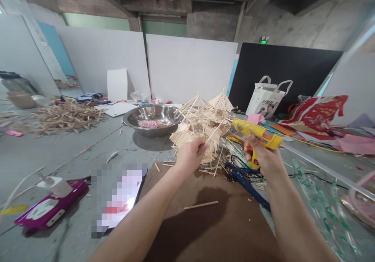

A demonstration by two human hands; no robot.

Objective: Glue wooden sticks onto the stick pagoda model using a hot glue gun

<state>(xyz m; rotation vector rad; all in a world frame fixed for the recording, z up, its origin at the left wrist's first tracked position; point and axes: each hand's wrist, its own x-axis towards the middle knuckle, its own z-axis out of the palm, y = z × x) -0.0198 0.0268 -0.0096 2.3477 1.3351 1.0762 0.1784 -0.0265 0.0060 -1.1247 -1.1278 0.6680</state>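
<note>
Both forearms reach forward from the bottom of the view, converging toward a model of pale wooden sticks (183, 137) that stands at the far edge of a brown board (234, 223). The left forearm slants up and to the right across the board, and the left hand (190, 156) is in front of the model's lower tier, its back turned largely to the camera. Its fingers are curled in, with thumb and fingertips pinched together on a single thin stick (216, 130), which tilts up and to the right; whether the hand or the stick touches the model cannot be told. The right forearm rises steeply on the other side, bent slightly inward, and the right hand (263, 157) is closed around the handle of a yellow glue gun (253, 131), the thumb high along the grip and a finger near the orange trigger. The gun points left, its nozzle near the upper end of the held stick; contact between them is unclear. Another stick (201, 205) lies on the board between the forearms, and a dark blue tool (249, 187) lies beside the right forearm. A metal basin (130, 122) sits left of the model.
</note>
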